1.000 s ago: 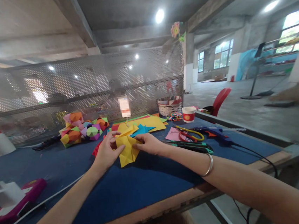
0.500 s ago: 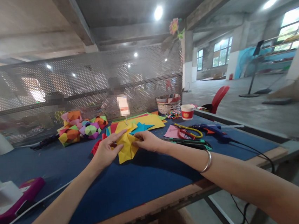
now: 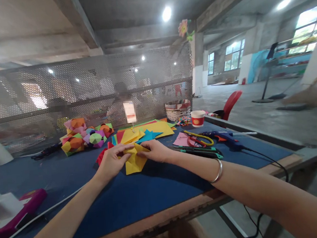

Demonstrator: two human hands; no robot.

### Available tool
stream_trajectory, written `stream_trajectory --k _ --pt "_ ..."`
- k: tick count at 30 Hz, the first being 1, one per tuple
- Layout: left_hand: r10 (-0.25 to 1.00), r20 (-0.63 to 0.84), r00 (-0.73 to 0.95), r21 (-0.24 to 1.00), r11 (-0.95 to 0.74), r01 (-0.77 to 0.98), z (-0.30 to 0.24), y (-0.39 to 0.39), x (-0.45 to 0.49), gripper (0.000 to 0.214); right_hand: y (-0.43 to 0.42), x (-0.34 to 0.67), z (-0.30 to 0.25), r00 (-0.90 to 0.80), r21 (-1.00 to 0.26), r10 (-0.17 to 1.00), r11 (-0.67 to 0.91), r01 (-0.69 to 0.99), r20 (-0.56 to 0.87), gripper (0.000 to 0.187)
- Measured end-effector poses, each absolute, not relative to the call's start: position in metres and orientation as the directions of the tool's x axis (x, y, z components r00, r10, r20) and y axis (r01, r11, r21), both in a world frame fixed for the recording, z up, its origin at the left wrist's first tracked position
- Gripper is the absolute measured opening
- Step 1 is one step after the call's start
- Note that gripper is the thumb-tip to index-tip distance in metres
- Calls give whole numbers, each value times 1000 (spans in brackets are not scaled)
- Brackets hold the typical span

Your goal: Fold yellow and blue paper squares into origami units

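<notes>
Creased yellow origami paper (image 3: 135,162) is held up between my hands, just above the blue table mat. My left hand (image 3: 112,161) pinches its left side, thumb in front and fingers behind. On the upper right edge, my right hand (image 3: 155,151) grips it with bent fingers; some fingertips are hidden by the paper. Behind the hands lie a blue folded paper star (image 3: 150,135) and flat yellow sheets (image 3: 161,128). Red folded paper (image 3: 101,156) shows just beyond my left hand.
Scissors (image 3: 202,139), a green-and-black cutter (image 3: 203,152) and a blue glue gun (image 3: 230,138) lie at the right. A paper cup (image 3: 198,119) and a woven basket (image 3: 178,111) stand behind. Coloured paper balls (image 3: 85,135) sit back left, a power strip (image 3: 21,210) front left.
The yellow paper's upper part has been folded down, and its raised flap now sits lower between my fingers. Both hands stay in nearly the same place.
</notes>
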State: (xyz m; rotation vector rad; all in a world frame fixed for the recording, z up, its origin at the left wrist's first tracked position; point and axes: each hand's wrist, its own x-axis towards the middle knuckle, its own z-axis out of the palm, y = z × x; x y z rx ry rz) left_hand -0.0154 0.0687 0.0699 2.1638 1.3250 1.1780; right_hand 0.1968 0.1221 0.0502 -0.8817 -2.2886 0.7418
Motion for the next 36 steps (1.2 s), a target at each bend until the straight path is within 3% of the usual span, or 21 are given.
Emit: stream_trajectory --k 16,36 --pt "855 443 269 659 -514 549 71 64 -10 30 119 196 51 -636 -640 713 642 423 295 31" --pt "736 598 317 423 -626 655 61 72 -19 31 119 195 49 -649 -513 618 769 382 444 32"
